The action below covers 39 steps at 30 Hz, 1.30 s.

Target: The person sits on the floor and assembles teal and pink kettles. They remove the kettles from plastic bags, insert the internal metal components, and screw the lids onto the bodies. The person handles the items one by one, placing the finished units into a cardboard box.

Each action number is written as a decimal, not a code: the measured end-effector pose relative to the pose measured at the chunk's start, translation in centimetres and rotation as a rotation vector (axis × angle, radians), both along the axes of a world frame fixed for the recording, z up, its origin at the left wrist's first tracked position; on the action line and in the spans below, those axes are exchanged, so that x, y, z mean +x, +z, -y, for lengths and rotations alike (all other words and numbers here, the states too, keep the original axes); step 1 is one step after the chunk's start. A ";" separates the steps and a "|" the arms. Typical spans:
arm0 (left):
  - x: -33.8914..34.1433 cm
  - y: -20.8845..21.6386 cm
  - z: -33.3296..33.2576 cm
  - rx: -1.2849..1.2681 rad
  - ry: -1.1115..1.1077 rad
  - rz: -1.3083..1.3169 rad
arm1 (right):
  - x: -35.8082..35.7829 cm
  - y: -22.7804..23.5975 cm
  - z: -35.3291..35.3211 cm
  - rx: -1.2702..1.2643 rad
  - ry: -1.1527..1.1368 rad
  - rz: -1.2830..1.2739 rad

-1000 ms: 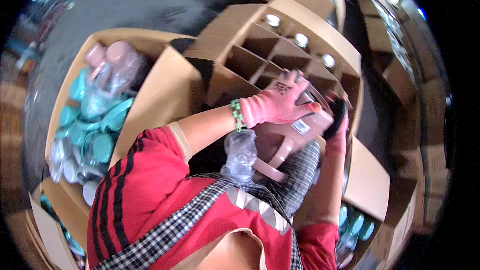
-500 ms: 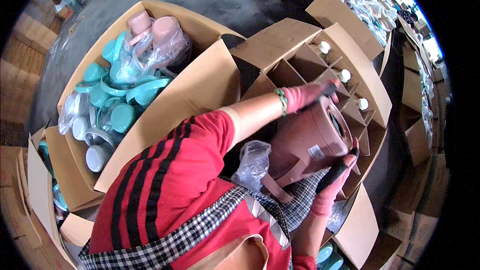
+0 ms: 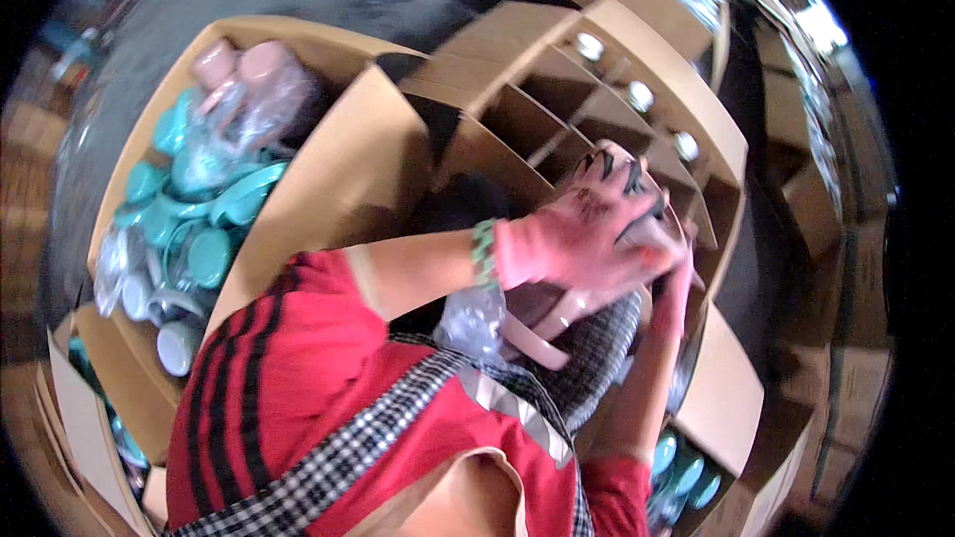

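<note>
A mauve-pink jug (image 3: 535, 300) with a loop handle (image 3: 538, 343) lies tilted against my lap, its mouth end pointing away to the right. My left hand (image 3: 587, 224), in a pink glove with dark fingertips, lies over its upper end with bent fingers, hiding most of it. On the jug's right side my right hand (image 3: 674, 283), also gloved, grips from below, its fingers partly hidden. Clear plastic wrap (image 3: 473, 323) bunches beside the handle. Beyond my hands stands a carton with cardboard dividers (image 3: 575, 117), holding several white-capped items (image 3: 640, 95).
At the left, an open carton (image 3: 328, 154) holds teal lids (image 3: 211, 257), pink lids (image 3: 261, 64) and grey lids (image 3: 177, 346), some wrapped in plastic. More teal pieces (image 3: 684, 472) sit low at the right near a raised carton flap (image 3: 718, 393). Further cartons line the right side.
My left hand has slid from the jug's far side over its upper end, covering the opening. My right hand stays at its right side. The whole view has shifted slightly.
</note>
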<state>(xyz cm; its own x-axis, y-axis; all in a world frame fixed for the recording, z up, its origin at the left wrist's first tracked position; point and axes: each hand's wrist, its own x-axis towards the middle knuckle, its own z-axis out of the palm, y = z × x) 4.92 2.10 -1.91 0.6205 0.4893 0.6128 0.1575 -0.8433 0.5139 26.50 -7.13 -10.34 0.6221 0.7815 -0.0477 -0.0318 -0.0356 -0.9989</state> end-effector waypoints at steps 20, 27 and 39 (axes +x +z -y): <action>-1.6 3.9 -2.3 0.473 -0.299 0.099 | -5.2 12.8 -1.5 0.648 0.119 -0.387; 4.3 2.7 -10.2 -0.858 -0.403 0.470 | -4.7 12.2 -3.7 0.317 -0.066 1.417; 7.1 -12.9 -13.4 -1.552 0.023 0.944 | 8.4 2.9 -12.0 -0.096 -0.227 0.711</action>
<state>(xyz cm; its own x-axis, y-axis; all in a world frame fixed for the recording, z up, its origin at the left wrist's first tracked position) 12.04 15.46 -14.85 0.3593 0.8980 -0.2541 -0.6166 0.4328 0.6577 34.95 4.82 -7.48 0.6736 0.6429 0.3647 0.6031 -0.1928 -0.7740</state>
